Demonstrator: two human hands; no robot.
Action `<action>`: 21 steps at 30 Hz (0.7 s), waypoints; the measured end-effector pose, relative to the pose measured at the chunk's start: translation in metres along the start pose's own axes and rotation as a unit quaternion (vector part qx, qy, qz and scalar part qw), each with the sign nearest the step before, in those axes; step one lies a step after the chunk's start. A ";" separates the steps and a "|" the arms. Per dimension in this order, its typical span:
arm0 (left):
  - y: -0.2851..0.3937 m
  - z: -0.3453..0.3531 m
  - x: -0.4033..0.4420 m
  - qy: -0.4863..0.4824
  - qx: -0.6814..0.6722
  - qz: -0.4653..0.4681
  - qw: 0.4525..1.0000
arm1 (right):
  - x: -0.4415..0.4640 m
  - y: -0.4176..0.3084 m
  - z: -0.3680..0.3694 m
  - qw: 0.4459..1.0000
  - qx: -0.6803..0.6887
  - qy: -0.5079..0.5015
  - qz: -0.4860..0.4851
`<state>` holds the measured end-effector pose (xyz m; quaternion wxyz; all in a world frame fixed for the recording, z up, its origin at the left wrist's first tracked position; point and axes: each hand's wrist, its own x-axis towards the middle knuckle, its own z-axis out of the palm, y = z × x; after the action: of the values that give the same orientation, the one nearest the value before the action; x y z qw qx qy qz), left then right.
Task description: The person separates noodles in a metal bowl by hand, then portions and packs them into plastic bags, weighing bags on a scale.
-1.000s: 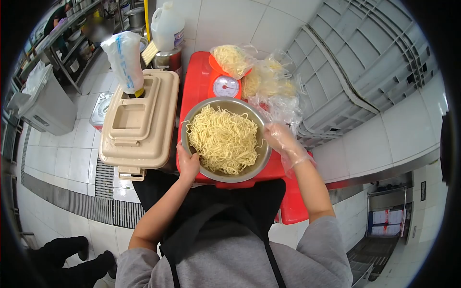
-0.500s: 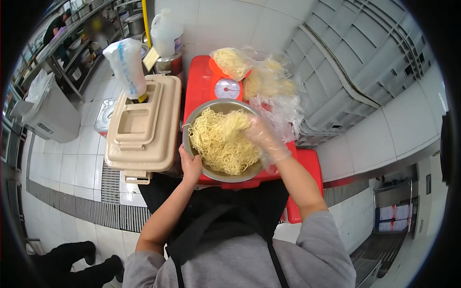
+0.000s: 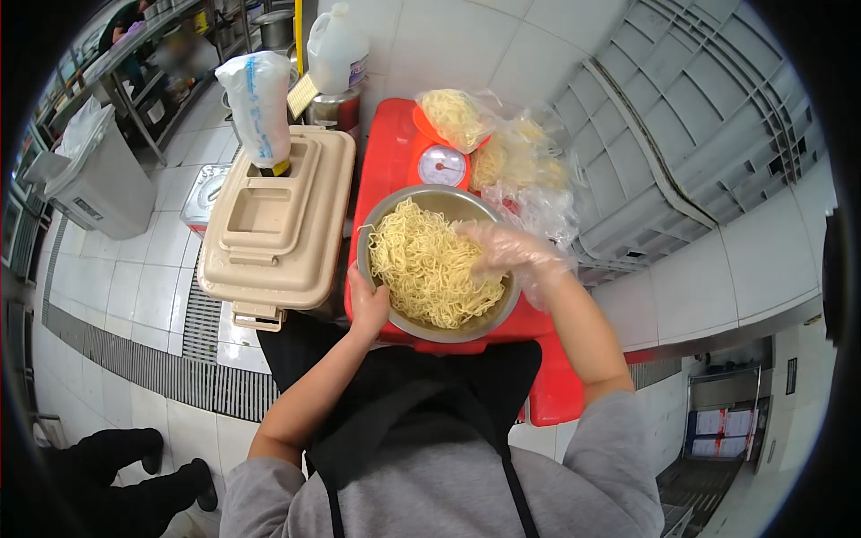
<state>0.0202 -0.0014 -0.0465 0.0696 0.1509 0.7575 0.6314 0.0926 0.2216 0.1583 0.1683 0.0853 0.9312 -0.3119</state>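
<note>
A steel bowl (image 3: 489, 327) full of yellow noodles (image 3: 435, 264) rests at the front of a red stool (image 3: 381, 134). My bare left hand (image 3: 368, 303) grips the bowl's left rim, thumb on the inside. Over the bowl's right side is my right hand (image 3: 516, 255) in a clear plastic glove, its fingers spread on the noodles, with nothing lifted in it. Just behind the bowl stands an orange scale (image 3: 442, 167) with a bag of noodles (image 3: 456, 118) on its pan. More bagged noodles (image 3: 525, 157) lie to the right of the scale.
On the left a beige lidded box (image 3: 278, 229) carries a wrapped bottle (image 3: 258, 108). A white jug (image 3: 338, 54) stands behind it. Grey crates (image 3: 664, 117) rise at the right. Another person's legs (image 3: 134, 475) show at lower left; a person works at the far shelves.
My right hand came from the right rim into the bowl, raised a clump of noodles, and now has it back down among the others. My left hand keeps its hold; the view has shifted slightly.
</note>
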 end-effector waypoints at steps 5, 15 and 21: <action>0.010 -0.001 -0.003 0.000 0.014 -0.012 1.000 | -0.004 -0.033 0.001 0.901 0.423 0.092 -0.037; 0.011 -0.004 -0.005 -0.007 -0.004 -0.010 1.000 | 0.059 0.044 0.076 0.956 0.052 0.200 -0.207; 0.022 -0.003 -0.006 0.008 -0.028 -0.023 0.999 | 0.018 0.003 -0.013 0.933 0.000 0.280 -0.227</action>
<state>0.0280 -0.0031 -0.0251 0.0825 0.1262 0.7431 0.6519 0.0731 0.2331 0.1593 -0.1749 -0.0441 0.9350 -0.3054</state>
